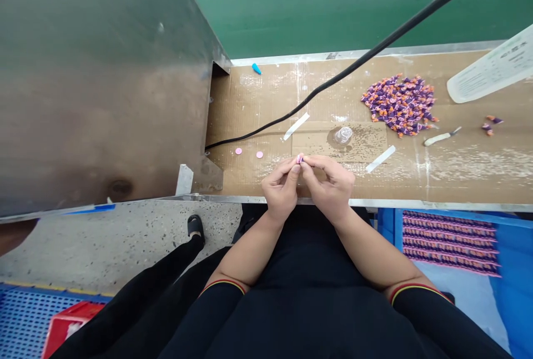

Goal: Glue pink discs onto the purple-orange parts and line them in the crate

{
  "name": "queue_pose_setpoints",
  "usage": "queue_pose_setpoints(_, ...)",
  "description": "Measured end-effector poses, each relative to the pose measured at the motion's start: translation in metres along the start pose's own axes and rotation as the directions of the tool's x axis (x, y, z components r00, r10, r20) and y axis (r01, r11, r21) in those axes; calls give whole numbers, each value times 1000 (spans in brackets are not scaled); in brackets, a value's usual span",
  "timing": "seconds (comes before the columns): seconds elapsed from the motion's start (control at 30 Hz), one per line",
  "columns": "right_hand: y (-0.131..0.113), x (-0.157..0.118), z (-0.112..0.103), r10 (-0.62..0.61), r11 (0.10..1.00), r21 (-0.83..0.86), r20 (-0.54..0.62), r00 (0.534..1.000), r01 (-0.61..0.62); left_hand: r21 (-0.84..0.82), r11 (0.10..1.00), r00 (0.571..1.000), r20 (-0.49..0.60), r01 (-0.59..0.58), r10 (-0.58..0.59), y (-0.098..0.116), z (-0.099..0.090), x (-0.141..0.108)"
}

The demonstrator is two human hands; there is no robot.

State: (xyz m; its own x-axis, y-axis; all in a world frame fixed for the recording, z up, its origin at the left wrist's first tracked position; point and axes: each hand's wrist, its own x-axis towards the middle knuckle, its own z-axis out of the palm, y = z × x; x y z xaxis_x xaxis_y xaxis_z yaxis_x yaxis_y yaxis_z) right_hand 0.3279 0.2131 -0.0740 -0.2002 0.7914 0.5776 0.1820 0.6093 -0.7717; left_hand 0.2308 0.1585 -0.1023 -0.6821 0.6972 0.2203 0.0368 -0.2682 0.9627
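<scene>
**Overhead view of a work bench, hands at centre.**

Left hand [281, 190] and right hand [328, 184]: both curled and grasping, fingertips [298, 168] meeting above the front edge of the bench. Small pink piece [299, 158] pinched between the 2 hands, partly hidden by the fingers; exact shape not discernible.

Bench top: cardboard [266, 106] over a steel-edged surface. Just left of the hands, 2 pink discs [249, 153], lying apart and flat. Above the hands, a clear plastic cup [343, 135], tipped on its side on a damp-looking patch. On either side of the cup, 2 white strips [296, 126], lying at a slant.

Farther right, a heap of purple-and-orange pieces [400, 105], well clear of both hands. Beyond the heap, a few loose pieces [489, 125] of the same colours. Below these, a white-handled blade [437, 138]. At upper right, a printed paper sheet [493, 65]. Near the back edge, a blue plastic cap [256, 69]. Running diagonally across the bench, a black cable [333, 90].

Surroundings: at left, a steel panel [104, 81]; behind the bench, a green wall [291, 4]. Below right, a blue crate [491, 253] holding rows of pink-and-purple strips [449, 242]. Below left, a concrete floor [125, 242], a black shoe [195, 228], blue mesh [33, 320] and a red crate [70, 325]. Black sleeves [416, 314] with striped cuffs, at both forearms.
</scene>
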Motion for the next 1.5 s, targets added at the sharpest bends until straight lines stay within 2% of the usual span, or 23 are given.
queue_pose_setpoints(0.33,-2,0,0,34,999,20,1,999,-34,-7,1000,1000,5,-31,31,-2,1,1)
queue_pose_setpoints(0.6,-4,0,1,64,998,5,13,998,-64,-36,999,1000,-10,-1,1,-4,1,0)
queue_pose_setpoints(0.9,-7,6,-9,3,999,-40,78,997,0,-129,988,996,24,87,-85,-5,-4,0)
queue_pose_setpoints(1.07,-4,9,-15,-58,997,-45,55,997,60,-161,981,994,-6,108,-110,-8,-2,2)
queue_pose_setpoints(1.13,0,8,-16,-24,998,-51,50,998,27,-125,985,992,-15,123,-125,-9,0,4)
queue_pose_setpoints(1.3,9,-3,-23,163,986,-25,22,986,-163,-89,981,984,-25,174,-177,-4,3,-1)
queue_pose_setpoints(1.4,17,-4,-25,292,956,35,14,956,-292,-92,973,977,33,213,-210,0,5,-4)
queue_pose_setpoints(1.5,16,5,-20,379,925,67,-82,922,-374,-106,956,962,50,274,-270,3,5,-4)
